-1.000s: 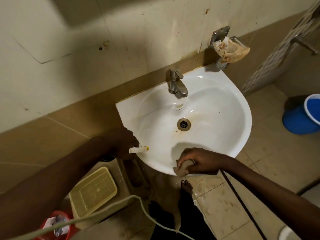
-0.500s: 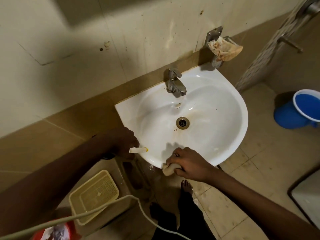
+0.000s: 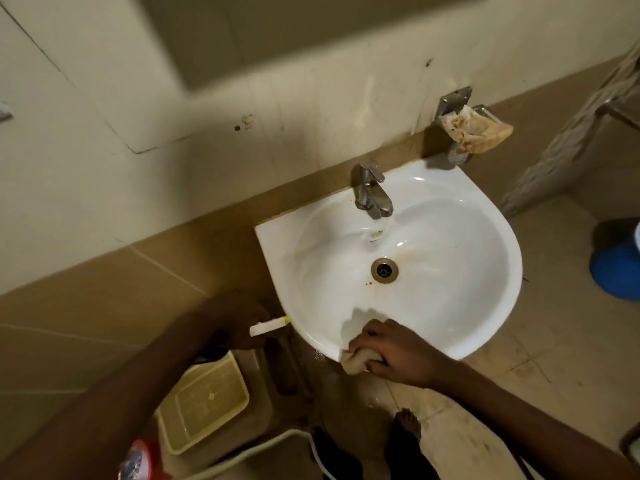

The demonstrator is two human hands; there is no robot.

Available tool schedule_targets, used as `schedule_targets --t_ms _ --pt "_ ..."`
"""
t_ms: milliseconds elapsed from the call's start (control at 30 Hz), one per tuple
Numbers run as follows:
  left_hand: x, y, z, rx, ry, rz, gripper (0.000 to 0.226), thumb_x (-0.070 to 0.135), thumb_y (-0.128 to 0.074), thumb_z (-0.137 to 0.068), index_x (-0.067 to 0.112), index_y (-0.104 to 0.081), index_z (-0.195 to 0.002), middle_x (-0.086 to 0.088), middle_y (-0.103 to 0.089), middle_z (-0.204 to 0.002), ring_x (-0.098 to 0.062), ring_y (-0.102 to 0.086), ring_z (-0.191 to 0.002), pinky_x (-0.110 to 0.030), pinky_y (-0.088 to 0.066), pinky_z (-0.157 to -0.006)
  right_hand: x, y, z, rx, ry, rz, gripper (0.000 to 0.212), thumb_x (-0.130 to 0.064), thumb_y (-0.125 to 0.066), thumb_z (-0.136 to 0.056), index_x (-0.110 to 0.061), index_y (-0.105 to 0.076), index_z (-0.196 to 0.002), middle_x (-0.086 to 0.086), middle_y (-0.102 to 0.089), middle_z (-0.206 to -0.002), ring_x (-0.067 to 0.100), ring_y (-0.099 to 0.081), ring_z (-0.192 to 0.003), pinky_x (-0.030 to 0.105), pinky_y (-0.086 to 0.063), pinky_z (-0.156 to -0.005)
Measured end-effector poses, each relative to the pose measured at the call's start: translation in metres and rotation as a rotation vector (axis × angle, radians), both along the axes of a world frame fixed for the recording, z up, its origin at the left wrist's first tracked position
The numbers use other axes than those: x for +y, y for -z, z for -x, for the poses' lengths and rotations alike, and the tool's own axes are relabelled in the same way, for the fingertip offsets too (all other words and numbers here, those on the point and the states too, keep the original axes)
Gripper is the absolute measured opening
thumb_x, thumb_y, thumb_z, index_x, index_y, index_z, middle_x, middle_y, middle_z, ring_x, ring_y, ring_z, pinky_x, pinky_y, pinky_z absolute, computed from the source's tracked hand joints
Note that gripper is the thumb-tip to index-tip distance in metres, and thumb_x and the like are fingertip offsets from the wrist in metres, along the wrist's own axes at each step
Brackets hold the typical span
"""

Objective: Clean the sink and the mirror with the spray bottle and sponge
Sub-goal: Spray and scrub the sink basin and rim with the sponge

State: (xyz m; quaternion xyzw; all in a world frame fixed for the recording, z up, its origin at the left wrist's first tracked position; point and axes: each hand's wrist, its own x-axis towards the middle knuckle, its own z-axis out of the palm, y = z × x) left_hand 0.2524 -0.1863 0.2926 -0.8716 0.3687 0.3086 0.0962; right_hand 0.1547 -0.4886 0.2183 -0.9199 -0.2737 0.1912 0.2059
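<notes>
Two hands at work, well apart. Right hand [image 3: 393,353] has its fingers curled tight round the sponge [image 3: 356,362], a pale wad pressed on the sink's [image 3: 485,327] front rim at its near-left curve. Left hand [image 3: 239,320] is wrapped round the spray bottle [image 3: 268,328], held just beside the sink's left edge; only the white nozzle with its yellow tip shows, the body being hidden under the hand.

Step in hand, as judged: scrubbing the rim. To do it well, keep the sponge flat on the lip, follow the curve in overlapping strokes, then work inward to the brown staining round the drain [image 3: 384,270].

Nozzle's long axis lies roughly level, pointing right toward the basin and slightly up in view. Tap [image 3: 372,192] stands at the back. A yellowish basket [image 3: 204,407] sits on the floor below.
</notes>
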Motion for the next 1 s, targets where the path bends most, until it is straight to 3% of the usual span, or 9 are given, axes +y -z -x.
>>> schedule_targets --t_ms 100,167,233,333,400,500,733,867,1000 --pt "0.004 -0.004 -0.003 -0.208 -0.008 0.112 0.076 0.068 -0.017 -0.062 0.02 -0.069 -0.092 0.001 -0.071 -0.089 -0.019 -0.065 -0.086 -0.028 -0.045 -0.079 0.079 0.023 -0.011 -0.261 0.174 -0.021 0.03 -0.038 -0.053 -0.079 -0.028 -0.067 -0.103 0.004 -0.063 -0.088 0.027 -0.062 -0.07 0.035 -0.051 -0.058" --pt "0.012 -0.005 -0.006 -0.385 -0.01 0.142 0.058 0.065 -0.027 -0.065 0.025 -0.068 -0.068 0.006 -0.064 -0.058 -0.012 -0.063 -0.056 -0.023 -0.048 -0.057 0.133 0.024 -0.03 -0.308 0.404 0.028 0.02 -0.034 -0.063 -0.08 -0.029 -0.064 -0.099 0.003 -0.059 -0.085 0.028 -0.061 -0.068 0.035 -0.05 -0.054" --pt "0.022 -0.005 -0.011 -0.466 -0.05 0.15 0.04 0.061 -0.039 -0.068 0.028 -0.058 -0.054 0.008 -0.054 -0.043 -0.008 -0.055 -0.039 -0.019 -0.041 -0.044 0.169 0.017 -0.06 -0.182 0.659 -0.014 0.024 -0.038 -0.058 -0.087 -0.03 -0.058 -0.11 0.004 -0.056 -0.097 0.029 -0.058 -0.083 0.041 -0.051 -0.064" --pt "0.031 -0.01 -0.018 -0.466 -0.051 0.153 0.029 0.052 -0.046 -0.072 0.027 -0.059 -0.065 0.005 -0.062 -0.055 -0.013 -0.061 -0.053 -0.024 -0.037 -0.054 0.183 0.014 -0.119 -0.034 0.963 -0.103 0.031 -0.04 -0.041 -0.096 -0.024 -0.052 -0.12 0.005 -0.049 -0.11 0.029 -0.054 -0.098 0.041 -0.048 -0.074" --pt "0.036 -0.011 -0.02 -0.425 -0.089 0.169 0.032 0.049 -0.044 -0.078 0.024 -0.062 -0.085 0.001 -0.068 -0.078 -0.02 -0.063 -0.077 -0.026 -0.034 -0.07 0.177 0.015 -0.155 0.01 1.114 -0.194 0.032 -0.038 -0.042 -0.097 -0.022 -0.05 -0.122 0.005 -0.047 -0.113 0.03 -0.052 -0.102 0.044 -0.048 -0.077" --pt "0.042 -0.01 -0.02 -0.387 -0.136 0.149 0.042 0.052 -0.036 -0.077 0.022 -0.061 -0.094 -0.002 -0.069 -0.088 -0.023 -0.062 -0.087 -0.027 -0.034 -0.077 0.154 0.006 -0.191 0.018 1.295 -0.227 0.025 -0.031 -0.044 -0.095 -0.02 -0.05 -0.117 0.007 -0.046 -0.112 0.033 -0.048 -0.105 0.046 -0.044 -0.073" --pt "0.045 -0.015 -0.016 -0.407 -0.123 0.205 0.039 0.057 -0.042 -0.085 0.024 -0.061 -0.089 0.0 -0.068 -0.084 -0.021 -0.062 -0.083 -0.026 -0.028 -0.074 0.126 -0.01 -0.218 -0.163 1.261 0.044 0.026 -0.013 -0.045 -0.094 -0.015 -0.055 -0.117 0.016 -0.05 -0.116 0.036 -0.048 -0.103 0.04 -0.04 -0.08" --pt "0.044 -0.007 -0.018 -0.53 -0.066 0.237 0.052 0.066 -0.033 -0.076 0.024 -0.057 -0.056 0.004 -0.057 -0.046 -0.015 -0.057 -0.046 -0.023 -0.032 -0.059 0.125 0.003 -0.211 -0.268 0.951 0.073 0.029 -0.016 -0.043 -0.093 -0.019 -0.056 -0.118 0.016 -0.052 -0.112 0.039 -0.049 -0.1 0.04 -0.039 -0.079" --pt "0.044 0.001 -0.025 -0.501 -0.085 0.281 0.052 0.067 -0.034 -0.07 0.023 -0.061 -0.065 0.0 -0.063 -0.056 -0.021 -0.061 -0.055 -0.027 -0.035 -0.063 0.136 0.002 -0.225 -0.183 1.031 -0.019 0.031 -0.022 -0.042 -0.094 -0.022 -0.053 -0.123 0.014 -0.05 -0.115 0.037 -0.047 -0.104 0.044 -0.04 -0.08"
